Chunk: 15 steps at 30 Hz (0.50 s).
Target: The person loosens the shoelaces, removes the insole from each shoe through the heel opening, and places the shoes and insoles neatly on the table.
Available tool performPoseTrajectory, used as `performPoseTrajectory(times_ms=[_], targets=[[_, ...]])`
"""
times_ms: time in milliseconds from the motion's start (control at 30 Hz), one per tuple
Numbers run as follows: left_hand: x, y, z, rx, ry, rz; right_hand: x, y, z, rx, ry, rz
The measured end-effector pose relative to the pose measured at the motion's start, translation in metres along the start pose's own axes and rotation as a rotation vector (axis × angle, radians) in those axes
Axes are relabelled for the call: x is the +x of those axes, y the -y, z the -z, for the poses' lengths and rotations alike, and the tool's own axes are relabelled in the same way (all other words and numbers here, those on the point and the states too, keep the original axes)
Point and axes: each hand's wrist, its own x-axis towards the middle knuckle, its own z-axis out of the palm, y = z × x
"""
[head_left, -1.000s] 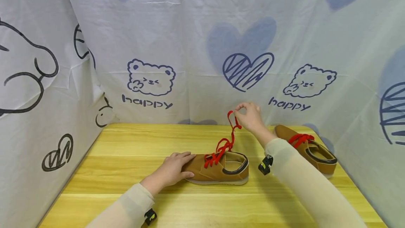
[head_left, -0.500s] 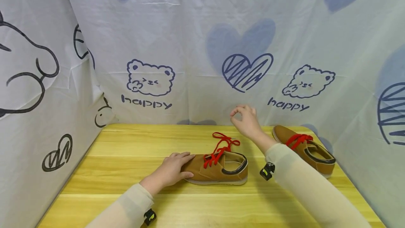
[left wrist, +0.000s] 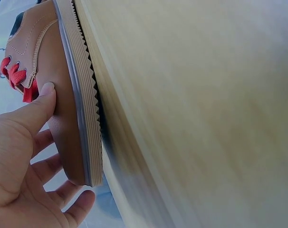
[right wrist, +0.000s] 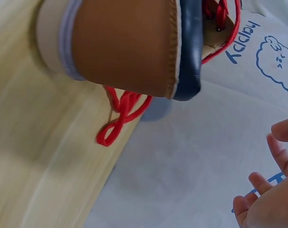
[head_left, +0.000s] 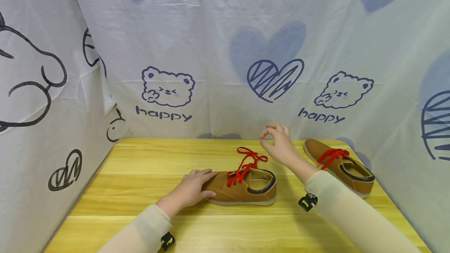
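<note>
A brown shoe (head_left: 228, 191) with a pale sole stands on the table, its toe toward the left. My left hand (head_left: 190, 189) holds it by the toe, thumb on the near side and fingers over the far side. Red laces (right wrist: 127, 102) run through its eyelets, and their loose looped ends lie on the table behind it. Above and to the right of those ends is my right hand (head_left: 280, 146), apart from shoe and laces. Its thumb and index finger bend toward each other with nothing between them.
A second brown shoe (head_left: 359, 186) with red laces stands at the table's right side. The yellow wood-grain table (head_left: 147, 155) meets a white printed cloth (head_left: 218, 100) at the back. More cloth hangs at both sides.
The right hand has let go of the raised red lace, which has dropped onto the table behind the shoe. That hand then shifted slightly right and down. The left hand stays on the toe.
</note>
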Motion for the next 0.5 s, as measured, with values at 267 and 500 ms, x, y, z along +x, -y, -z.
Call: performPoseTrajectory(times_ms=[267,500], targets=[[0.0,0.001,-0.001,0.001,-0.008,0.006,-0.018,-0.007,-0.002,0.0,0.0,0.024],[0.001,0.001,-0.002,0.005,-0.01,0.012,-0.032,-0.012,-0.01,-0.011,0.01,0.035]])
